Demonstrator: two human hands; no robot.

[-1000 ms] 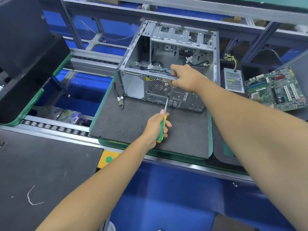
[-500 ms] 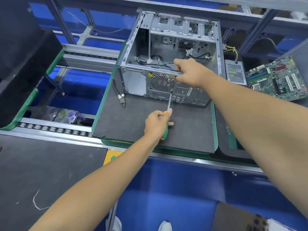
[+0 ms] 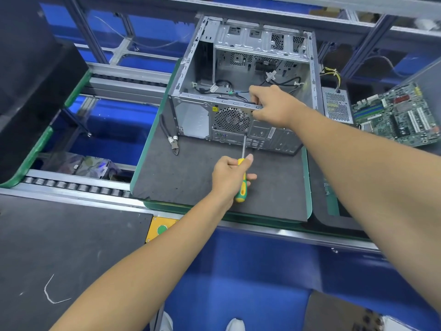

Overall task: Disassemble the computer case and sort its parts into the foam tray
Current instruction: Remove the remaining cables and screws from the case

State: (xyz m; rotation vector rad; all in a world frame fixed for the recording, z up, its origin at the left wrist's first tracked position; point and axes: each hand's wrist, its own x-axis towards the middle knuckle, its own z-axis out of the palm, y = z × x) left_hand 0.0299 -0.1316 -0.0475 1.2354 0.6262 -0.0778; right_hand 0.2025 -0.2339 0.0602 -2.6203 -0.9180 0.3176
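Both hands work: left hand (image 3: pixel 229 176) holds screwdriver (image 3: pixel 241 177), right hand (image 3: pixel 272 106) seemingly grips case (image 3: pixel 238 75) edge.

A dark grey mat (image 3: pixel 191 177) is carrying two things – the open computer case (image 3: pixel 198 115) and, just beside it, side cutters (image 3: pixel 172 140).

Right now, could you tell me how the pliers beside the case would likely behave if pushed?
The pliers lie flat on the mat, so they would probably slide, not roll. Being metal, they are likely stiff; the handles might swing at the joint.
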